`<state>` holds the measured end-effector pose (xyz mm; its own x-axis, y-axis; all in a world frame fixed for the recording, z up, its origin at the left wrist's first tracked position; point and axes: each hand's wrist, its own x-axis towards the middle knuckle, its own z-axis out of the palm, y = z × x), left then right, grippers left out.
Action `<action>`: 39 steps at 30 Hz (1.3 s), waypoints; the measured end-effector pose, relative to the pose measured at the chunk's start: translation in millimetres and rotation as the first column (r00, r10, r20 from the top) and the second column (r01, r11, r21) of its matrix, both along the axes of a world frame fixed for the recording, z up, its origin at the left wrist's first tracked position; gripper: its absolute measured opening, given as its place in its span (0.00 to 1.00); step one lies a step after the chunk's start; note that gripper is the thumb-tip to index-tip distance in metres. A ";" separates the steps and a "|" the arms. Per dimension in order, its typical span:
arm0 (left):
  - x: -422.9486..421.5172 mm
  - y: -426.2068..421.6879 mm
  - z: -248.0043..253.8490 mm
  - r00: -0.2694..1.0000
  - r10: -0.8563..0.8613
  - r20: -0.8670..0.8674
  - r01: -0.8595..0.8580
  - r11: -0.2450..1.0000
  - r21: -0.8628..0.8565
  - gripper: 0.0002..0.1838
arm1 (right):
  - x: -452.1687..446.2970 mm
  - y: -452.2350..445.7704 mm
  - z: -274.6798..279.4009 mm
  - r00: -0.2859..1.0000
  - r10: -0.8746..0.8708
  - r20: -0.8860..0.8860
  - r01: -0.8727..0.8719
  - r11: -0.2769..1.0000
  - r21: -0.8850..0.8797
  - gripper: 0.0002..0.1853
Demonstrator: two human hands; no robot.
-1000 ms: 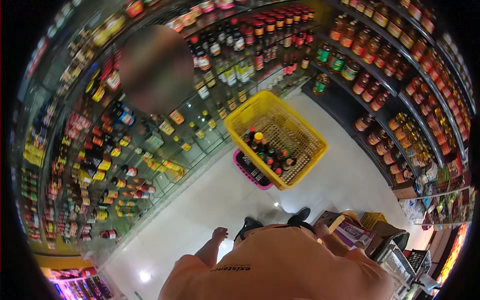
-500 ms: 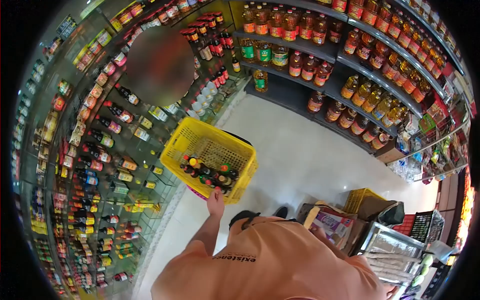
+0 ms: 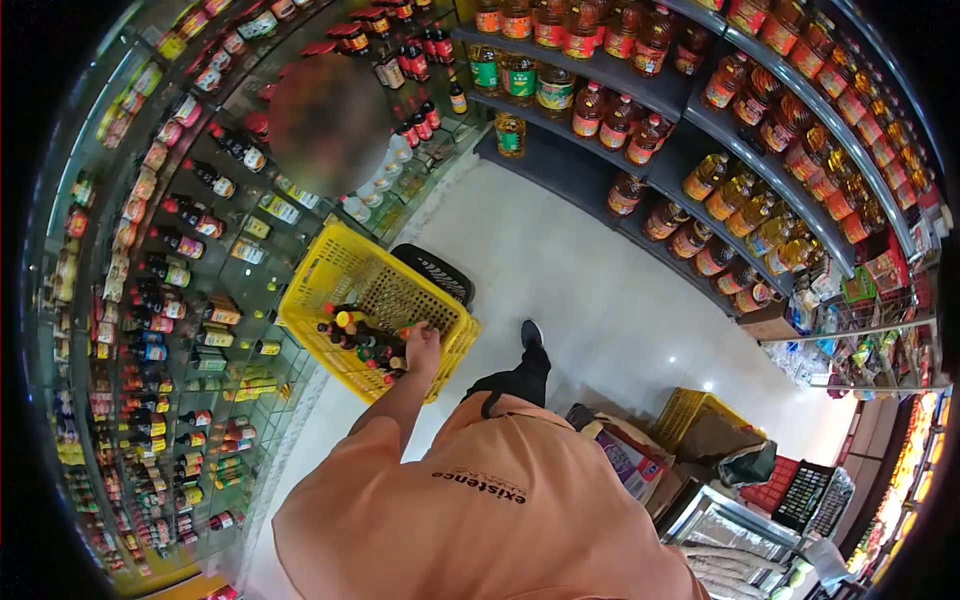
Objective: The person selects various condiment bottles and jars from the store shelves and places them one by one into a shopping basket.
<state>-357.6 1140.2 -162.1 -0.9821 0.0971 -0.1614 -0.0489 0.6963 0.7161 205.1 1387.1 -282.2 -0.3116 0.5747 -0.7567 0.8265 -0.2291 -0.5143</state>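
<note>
A yellow perforated basket (image 3: 330,250) is left of centre, tilted in view, beside the glass shelves. Several dark bottles (image 3: 366,342) with red and yellow caps lie together inside it. My left hand (image 3: 423,350) reaches over the basket's right side, its fingers closed at the top of a bottle with an orange-red cap (image 3: 406,331). Behind the basket's right edge shows a black slotted piece (image 3: 435,272), partly hidden. My right hand is out of sight behind my orange shirt.
Glass shelves (image 3: 215,330) of sauce bottles line the left. Dark shelves (image 3: 600,70) with oil bottles curve across the back and right. Cartons (image 3: 630,462), another yellow basket (image 3: 690,415), a red crate (image 3: 770,484) and a glass-topped case (image 3: 725,520) stand lower right.
My left hand has moved up from beside my body and into the basket, onto the bottles. The basket now appears further left and lower. One foot has stepped forward. My right hand has gone out of view.
</note>
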 end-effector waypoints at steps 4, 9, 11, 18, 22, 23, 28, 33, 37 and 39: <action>-73.0 33.6 -62.2 0.897 0.275 0.347 -0.357 0.912 0.201 0.25 | -51.0 65.8 15.9 1.000 0.005 -0.021 -0.005 1.000 0.027 0.16; -157.3 38.0 -131.1 0.795 0.423 0.435 -0.496 0.866 0.065 0.35 | -130.0 146.4 43.3 0.998 0.044 -0.055 -0.040 0.996 0.081 0.15; -176.4 54.7 -134.3 0.804 0.474 0.359 -0.481 0.873 -0.078 0.36 | -169.9 174.1 53.9 0.994 0.067 -0.092 -0.056 0.991 0.121 0.14; -174.2 67.8 -166.9 0.889 0.423 0.177 -0.348 0.874 -0.339 0.32 | -320.6 247.3 98.9 0.959 -0.080 -0.271 0.124 0.981 0.150 0.10; -171.8 96.4 -75.8 0.788 0.578 0.212 -0.509 0.805 -0.303 0.30 | -378.2 308.2 97.2 0.946 0.305 -0.105 -0.293 0.949 0.121 0.10; -169.9 93.8 -76.1 0.793 0.551 0.261 -0.486 0.830 -0.274 0.31 | -385.4 325.3 86.6 0.940 0.324 -0.108 -0.315 0.945 0.090 0.11; -180.0 108.7 -49.1 0.740 0.581 0.339 -0.486 0.810 -0.329 0.30 | -460.8 388.5 73.1 0.883 0.469 0.003 -0.469 0.883 -0.010 0.11; -182.5 119.0 -64.1 0.695 0.701 0.163 -0.636 0.704 -0.317 0.24 | -526.3 494.7 -46.9 0.843 0.533 -0.077 -0.538 0.829 -0.149 0.14; -173.5 73.6 -147.2 0.753 0.620 0.219 -0.522 0.766 -0.374 0.22 | -686.4 524.1 -2.3 0.955 0.282 -0.096 -0.297 0.920 -0.255 0.08; -166.2 54.2 -158.2 0.976 0.216 0.009 -0.170 0.796 -0.581 0.21 | -777.3 542.8 3.9 0.899 0.379 -0.221 -0.414 0.898 -0.148 0.06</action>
<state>-523.8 1194.4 -320.3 -0.9542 -0.2257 -0.1966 -0.2611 0.9487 0.1781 -572.3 1929.9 -278.3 -0.6258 0.2282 -0.7458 0.7648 -0.0083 -0.6443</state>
